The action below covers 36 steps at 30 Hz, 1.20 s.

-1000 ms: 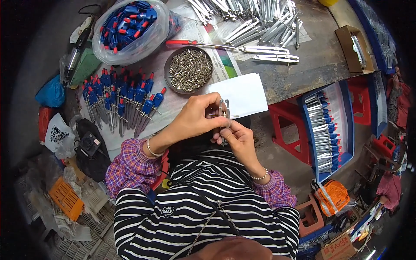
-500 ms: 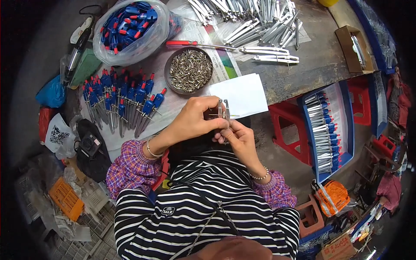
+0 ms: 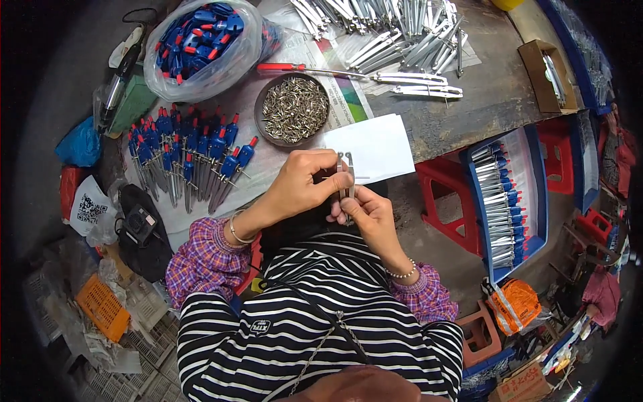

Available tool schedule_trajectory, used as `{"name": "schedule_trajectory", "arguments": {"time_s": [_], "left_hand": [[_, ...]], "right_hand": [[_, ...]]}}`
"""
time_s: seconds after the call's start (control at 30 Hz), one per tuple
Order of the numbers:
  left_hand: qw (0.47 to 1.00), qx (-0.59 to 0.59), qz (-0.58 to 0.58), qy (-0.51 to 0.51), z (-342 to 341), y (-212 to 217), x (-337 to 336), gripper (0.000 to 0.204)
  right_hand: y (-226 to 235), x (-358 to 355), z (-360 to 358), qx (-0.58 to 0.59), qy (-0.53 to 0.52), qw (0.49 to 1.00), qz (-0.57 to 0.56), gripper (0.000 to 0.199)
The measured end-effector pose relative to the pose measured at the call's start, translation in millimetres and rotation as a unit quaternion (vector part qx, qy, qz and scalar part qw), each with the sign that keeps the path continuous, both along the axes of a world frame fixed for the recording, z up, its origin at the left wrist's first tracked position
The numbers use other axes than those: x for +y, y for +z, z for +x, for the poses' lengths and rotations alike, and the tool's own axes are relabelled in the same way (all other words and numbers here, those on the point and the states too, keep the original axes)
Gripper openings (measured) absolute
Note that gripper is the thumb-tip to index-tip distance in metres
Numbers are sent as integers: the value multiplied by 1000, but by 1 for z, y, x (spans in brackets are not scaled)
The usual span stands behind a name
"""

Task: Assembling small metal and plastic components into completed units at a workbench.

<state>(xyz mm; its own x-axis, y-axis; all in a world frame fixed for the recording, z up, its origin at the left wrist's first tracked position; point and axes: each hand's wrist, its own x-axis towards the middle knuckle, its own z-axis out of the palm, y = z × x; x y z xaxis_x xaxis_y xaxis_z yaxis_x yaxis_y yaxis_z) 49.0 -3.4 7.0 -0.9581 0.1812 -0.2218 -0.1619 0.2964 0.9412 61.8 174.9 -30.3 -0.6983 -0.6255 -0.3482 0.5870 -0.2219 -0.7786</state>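
Observation:
In front of my chest, both hands hold one slim silver two-legged metal part (image 3: 345, 162), its paired ends pointing away from me. My left hand (image 3: 299, 182) pinches it near the upper end between thumb and index finger. Lower down, my right hand (image 3: 372, 213) grips the legs with thumb and curled fingers. A thin pin sticks out sideways by the left fingertips; how it sits in the part is hidden. White paper (image 3: 382, 147) lies on the table just beyond. To its left stands a round dark bowl (image 3: 258, 115) of small metal rivet-like pieces (image 3: 295, 110).
Blue-and-silver pieces with red tips (image 3: 218, 147) are bunched on the left, below a plastic bag (image 3: 231, 74) of blue parts. A red-handled screwdriver (image 3: 281, 68) lies before piled silver legs (image 3: 415, 40). At right, a blue tray (image 3: 540, 201) rests near red stools (image 3: 445, 201).
My left thumb has shifted slightly up along the metal part, and more of its legs shows between my hands. My right hand has stayed nearly still.

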Motion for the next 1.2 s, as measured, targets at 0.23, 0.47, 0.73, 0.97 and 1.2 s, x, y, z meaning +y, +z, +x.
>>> {"name": "schedule_trajectory", "arguments": {"time_s": [0.23,0.47,0.73,0.97,1.2], "left_hand": [[999,45,-6,13,3,-2,0,17],[998,35,-1,46,3,3,7,14],[998,42,-33,24,7,-6,1,18],[991,112,-28,64,3,2,6,18],[997,58,-26,43,4,0,4,19]], "right_hand": [[5,-2,-1,15,1,1000,14,18],[4,-3,1,-16,-26,999,22,17],[-1,-5,5,-5,-36,999,-9,19],[4,-7,5,-9,-46,999,6,17],[2,-5,5,-23,-40,999,-14,21]]}}
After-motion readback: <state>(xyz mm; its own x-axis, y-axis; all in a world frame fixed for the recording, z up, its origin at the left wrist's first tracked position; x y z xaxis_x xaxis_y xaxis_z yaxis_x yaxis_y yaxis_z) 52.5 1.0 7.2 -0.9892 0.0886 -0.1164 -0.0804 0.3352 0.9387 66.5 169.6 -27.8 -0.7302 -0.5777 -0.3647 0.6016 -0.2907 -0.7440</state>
